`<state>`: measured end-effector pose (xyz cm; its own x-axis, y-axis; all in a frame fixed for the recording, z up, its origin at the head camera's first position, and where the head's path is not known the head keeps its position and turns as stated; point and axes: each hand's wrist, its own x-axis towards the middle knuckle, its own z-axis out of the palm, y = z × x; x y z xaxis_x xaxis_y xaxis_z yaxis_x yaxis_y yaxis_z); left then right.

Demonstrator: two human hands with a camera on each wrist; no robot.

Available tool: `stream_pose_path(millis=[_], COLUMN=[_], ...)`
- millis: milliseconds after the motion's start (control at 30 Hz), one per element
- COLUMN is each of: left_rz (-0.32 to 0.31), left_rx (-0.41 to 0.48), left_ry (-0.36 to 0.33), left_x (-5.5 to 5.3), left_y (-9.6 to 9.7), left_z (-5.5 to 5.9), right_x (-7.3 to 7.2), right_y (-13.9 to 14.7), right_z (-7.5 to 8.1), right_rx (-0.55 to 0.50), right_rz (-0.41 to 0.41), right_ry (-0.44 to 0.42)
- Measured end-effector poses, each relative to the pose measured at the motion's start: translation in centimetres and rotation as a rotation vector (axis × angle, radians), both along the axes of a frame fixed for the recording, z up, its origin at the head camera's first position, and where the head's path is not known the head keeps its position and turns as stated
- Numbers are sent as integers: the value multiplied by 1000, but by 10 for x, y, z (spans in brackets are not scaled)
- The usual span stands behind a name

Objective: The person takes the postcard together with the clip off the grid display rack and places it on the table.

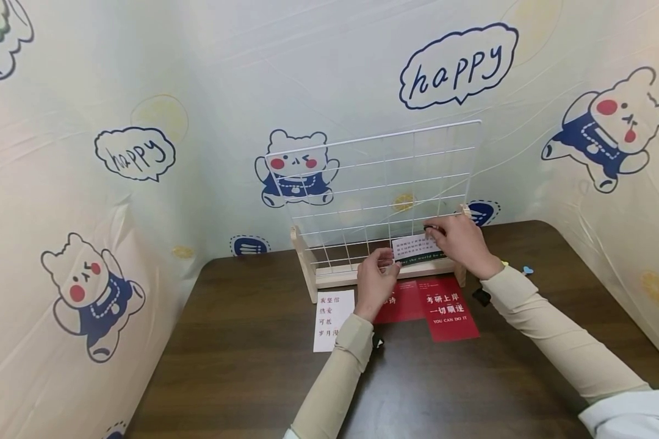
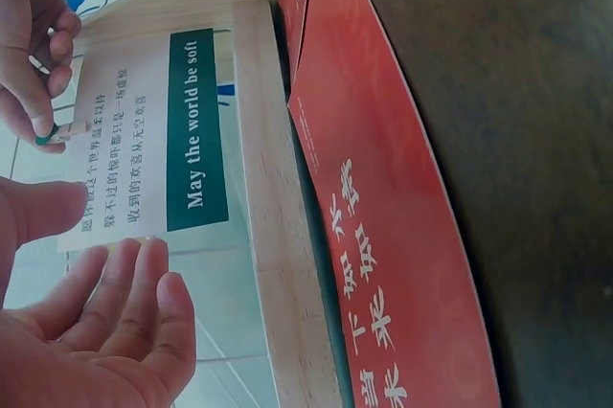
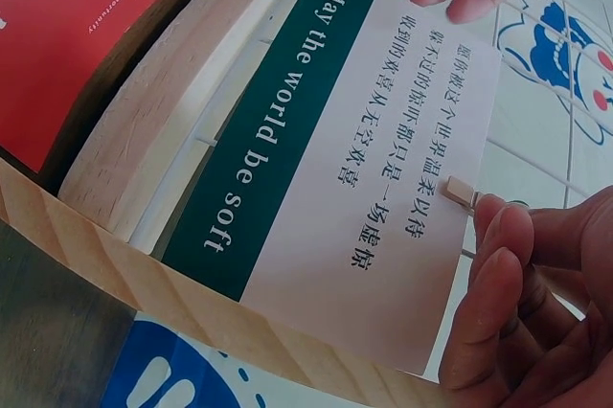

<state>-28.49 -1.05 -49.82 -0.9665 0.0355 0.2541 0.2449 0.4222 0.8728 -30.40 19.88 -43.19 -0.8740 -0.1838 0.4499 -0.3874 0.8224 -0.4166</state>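
Note:
A white card with a dark green band reading "May the world be soft" [image 3: 354, 130] stands against the white wire grid [image 1: 357, 201], just above its wooden base. At the card's upper edge my right hand [image 1: 461, 241] pinches a small wooden clip [image 3: 460, 191] between thumb and fingers; a green part shows on it in the left wrist view. My left hand [image 1: 376, 283] is at the card's left edge, its thumb and loosely bent fingers apart. Its fingertips [image 2: 148, 255] meet or nearly meet the edge; firm contact cannot be told.
Red cards [image 1: 451, 314] and a white card with red lettering [image 1: 334, 320] lie on the dark wooden table [image 1: 241, 366] before the stand. Wooden posts [image 1: 304, 262] hold the grid at both ends. Small yellow and blue pieces [image 1: 528, 270] lie right of the right wrist. A printed curtain [image 1: 214, 91] surrounds the table.

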Motion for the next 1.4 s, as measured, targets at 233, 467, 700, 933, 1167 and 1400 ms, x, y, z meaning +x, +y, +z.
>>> stream_pose_path(millis=[233, 467, 700, 933, 1167, 1400], left_rz=[19, 24, 24, 45, 75, 84], left_rx=[-29, -2, 9, -50, -110, -133], left_ry=[17, 36, 22, 27, 62, 75], left_x=[-4, -8, -11, -14, -16, -17], left_y=[2, 5, 5, 5, 4, 4], left_z=[1, 1, -1, 2, 6, 7], right_x=[-2, -2, -1, -2, -3, -3], right_y=[2, 1, 0, 0, 1, 2], right_z=[-2, -3, -2, -2, -1, -2], right_rx=[2, -14, -27, -25, -22, -30], right_rz=[-5, -1, -6, -10, 10, 23], right_ry=[12, 17, -11, -5, 52, 71])
